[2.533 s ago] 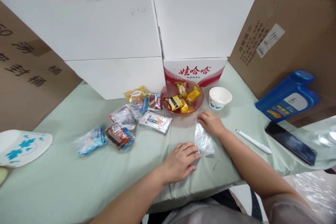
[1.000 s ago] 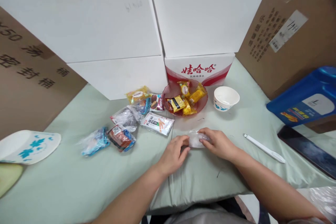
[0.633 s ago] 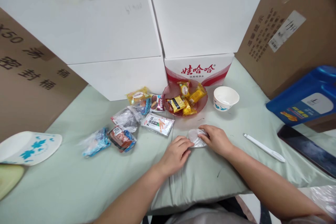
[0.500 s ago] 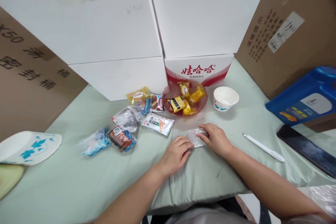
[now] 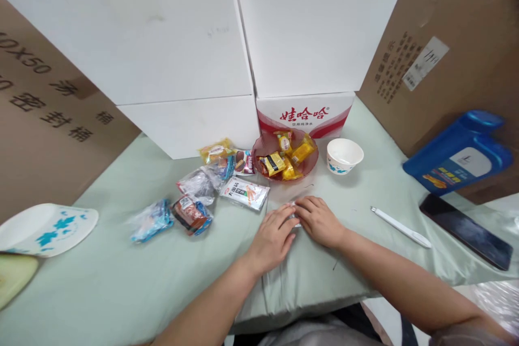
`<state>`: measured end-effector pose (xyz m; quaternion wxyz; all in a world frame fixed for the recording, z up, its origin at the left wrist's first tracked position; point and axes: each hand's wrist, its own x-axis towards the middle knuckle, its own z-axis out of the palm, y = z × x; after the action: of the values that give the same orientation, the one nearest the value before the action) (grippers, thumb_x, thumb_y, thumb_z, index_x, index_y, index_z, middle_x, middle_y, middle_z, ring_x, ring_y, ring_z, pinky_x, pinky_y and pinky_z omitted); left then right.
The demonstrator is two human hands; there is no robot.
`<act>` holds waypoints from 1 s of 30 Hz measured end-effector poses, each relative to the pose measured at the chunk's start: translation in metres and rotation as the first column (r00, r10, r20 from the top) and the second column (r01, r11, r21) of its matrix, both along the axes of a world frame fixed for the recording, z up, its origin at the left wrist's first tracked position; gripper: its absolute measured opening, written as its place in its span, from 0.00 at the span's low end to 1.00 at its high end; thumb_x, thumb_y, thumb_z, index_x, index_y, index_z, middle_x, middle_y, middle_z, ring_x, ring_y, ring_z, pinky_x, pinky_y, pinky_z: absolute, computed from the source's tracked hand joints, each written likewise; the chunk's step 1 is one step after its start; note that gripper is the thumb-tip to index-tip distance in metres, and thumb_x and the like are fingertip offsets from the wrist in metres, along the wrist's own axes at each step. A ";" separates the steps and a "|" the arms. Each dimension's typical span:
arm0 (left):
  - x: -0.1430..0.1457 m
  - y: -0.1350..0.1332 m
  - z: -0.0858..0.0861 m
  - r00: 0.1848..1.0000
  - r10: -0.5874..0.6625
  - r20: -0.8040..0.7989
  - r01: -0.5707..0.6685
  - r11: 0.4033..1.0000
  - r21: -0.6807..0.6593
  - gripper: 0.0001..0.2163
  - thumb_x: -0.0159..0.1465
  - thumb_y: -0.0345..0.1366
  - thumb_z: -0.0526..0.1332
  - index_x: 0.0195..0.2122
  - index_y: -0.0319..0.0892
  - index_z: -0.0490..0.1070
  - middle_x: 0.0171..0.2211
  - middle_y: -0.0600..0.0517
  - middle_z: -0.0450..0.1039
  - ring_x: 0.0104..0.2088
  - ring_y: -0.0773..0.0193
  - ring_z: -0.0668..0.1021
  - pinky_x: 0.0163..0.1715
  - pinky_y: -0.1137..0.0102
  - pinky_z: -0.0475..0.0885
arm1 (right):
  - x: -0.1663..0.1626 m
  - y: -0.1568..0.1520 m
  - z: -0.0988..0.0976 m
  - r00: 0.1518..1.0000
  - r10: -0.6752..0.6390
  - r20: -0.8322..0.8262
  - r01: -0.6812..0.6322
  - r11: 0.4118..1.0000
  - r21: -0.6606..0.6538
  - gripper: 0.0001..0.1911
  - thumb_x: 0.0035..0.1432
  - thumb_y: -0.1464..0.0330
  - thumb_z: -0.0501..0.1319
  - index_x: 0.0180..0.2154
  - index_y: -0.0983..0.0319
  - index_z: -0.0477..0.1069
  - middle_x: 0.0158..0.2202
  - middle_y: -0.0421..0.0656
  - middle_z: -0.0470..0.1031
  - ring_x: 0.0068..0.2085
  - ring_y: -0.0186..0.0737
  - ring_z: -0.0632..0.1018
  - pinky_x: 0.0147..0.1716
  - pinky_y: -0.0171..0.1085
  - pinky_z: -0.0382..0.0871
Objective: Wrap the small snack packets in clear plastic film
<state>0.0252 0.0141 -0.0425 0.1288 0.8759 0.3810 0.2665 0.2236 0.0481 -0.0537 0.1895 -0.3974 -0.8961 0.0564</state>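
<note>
A small clear plastic bag (image 5: 292,214) lies folded up on the pale green tablecloth (image 5: 121,270), almost hidden between my two hands. My left hand (image 5: 272,238) rests palm down with its fingertips pressing on the bag's left side. Close beside it, my right hand (image 5: 320,220) presses on the bag from the right, fingers together over it. Just beyond my hands stands a red glass bowl (image 5: 263,147) of yellow wrapped snacks.
Several snack packets (image 5: 194,200) lie left of the bowl. A white paper cup (image 5: 344,155) stands to its right, with a white pen (image 5: 399,219), black phone (image 5: 468,231) and blue jug (image 5: 456,151) further right. White and brown cardboard boxes wall the back. A paper plate (image 5: 44,227) sits far left.
The flat clear bag has been folded smaller and smaller. My hands have drawn together over it until they nearly cover it. The camera tilted up a little.
</note>
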 end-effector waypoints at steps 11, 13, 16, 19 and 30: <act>-0.006 0.008 -0.007 1.000 0.006 -0.018 -0.008 0.994 -0.106 0.10 0.59 0.27 0.60 0.42 0.43 0.69 0.48 0.45 0.69 0.53 0.51 0.71 0.52 0.52 0.67 | 0.063 0.047 0.063 0.947 -0.302 -0.110 0.318 0.932 0.176 0.16 0.66 0.71 0.49 0.45 0.61 0.74 0.42 0.50 0.75 0.45 0.44 0.73 0.46 0.41 0.67; -0.006 0.009 -0.005 1.000 0.005 -0.016 -0.007 0.993 -0.118 0.10 0.59 0.27 0.60 0.42 0.43 0.69 0.48 0.46 0.69 0.52 0.51 0.71 0.52 0.52 0.67 | 0.077 0.072 0.088 0.852 -0.521 -0.042 0.519 0.833 0.193 0.18 0.66 0.70 0.48 0.49 0.63 0.73 0.45 0.52 0.74 0.49 0.47 0.71 0.49 0.42 0.66; -0.007 0.010 -0.006 1.000 0.001 0.000 -0.001 0.994 -0.112 0.10 0.59 0.27 0.60 0.41 0.43 0.69 0.48 0.46 0.69 0.52 0.52 0.71 0.52 0.53 0.67 | 0.079 0.106 0.113 0.729 -0.623 0.284 0.633 0.771 0.066 0.18 0.65 0.70 0.50 0.50 0.63 0.74 0.46 0.52 0.75 0.49 0.47 0.73 0.45 0.39 0.66; -0.009 0.010 -0.009 1.000 -0.013 0.018 0.015 0.995 -0.101 0.11 0.59 0.27 0.60 0.42 0.44 0.70 0.49 0.46 0.69 0.53 0.52 0.71 0.52 0.54 0.67 | 0.070 0.125 0.125 0.715 -0.550 0.432 0.627 0.778 -0.048 0.11 0.59 0.69 0.58 0.37 0.61 0.79 0.35 0.47 0.79 0.38 0.43 0.77 0.37 0.35 0.66; -0.008 0.009 0.005 0.674 0.281 0.684 0.309 0.734 -0.605 0.15 0.66 0.46 0.56 0.42 0.40 0.72 0.42 0.45 0.75 0.44 0.57 0.77 0.44 0.62 0.72 | -0.068 -0.044 0.135 0.768 0.640 0.017 -0.586 0.713 -0.386 0.05 0.59 0.66 0.62 0.32 0.57 0.75 0.31 0.38 0.79 0.33 0.36 0.78 0.30 0.32 0.65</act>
<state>0.0167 0.0229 -0.0376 0.5837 0.5833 0.3575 0.4372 0.1552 0.0037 0.0809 0.0167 -0.1075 -0.9625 0.2484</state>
